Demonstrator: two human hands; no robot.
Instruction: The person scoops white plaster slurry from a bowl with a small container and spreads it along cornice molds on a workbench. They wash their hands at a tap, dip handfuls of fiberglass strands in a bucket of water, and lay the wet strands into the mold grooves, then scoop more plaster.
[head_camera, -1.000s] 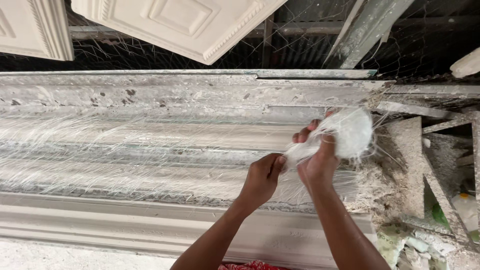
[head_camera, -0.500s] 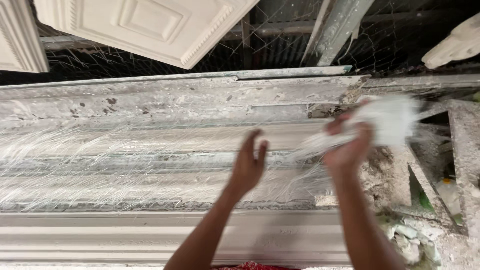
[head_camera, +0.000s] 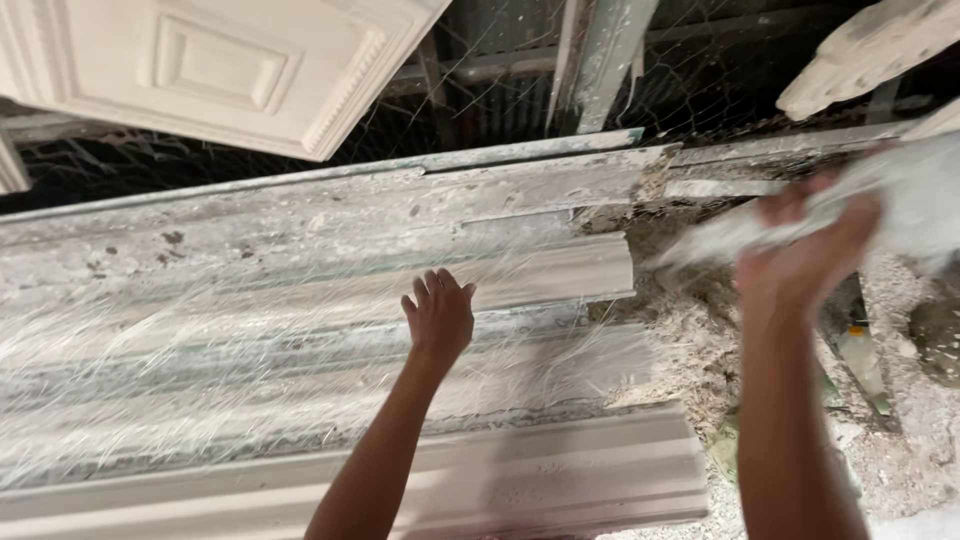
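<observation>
fibre strands (head_camera: 250, 370) lie combed lengthwise over the long grey moulding trough (head_camera: 560, 190), spread thin so they cover its ribs from the left end almost to the right end. your left hand (head_camera: 438, 318) rests flat on them near the middle of the trough, fingers released and spread, likely to press the layer down. your right hand (head_camera: 805, 265) is up past the trough's right end, clenched on a white fibre bundle (head_camera: 900, 205), blurred. crumbly plaster debris (head_camera: 690, 330) lies off that end; a white panelled casting (head_camera: 220, 65) leans beyond the far edge.
</observation>
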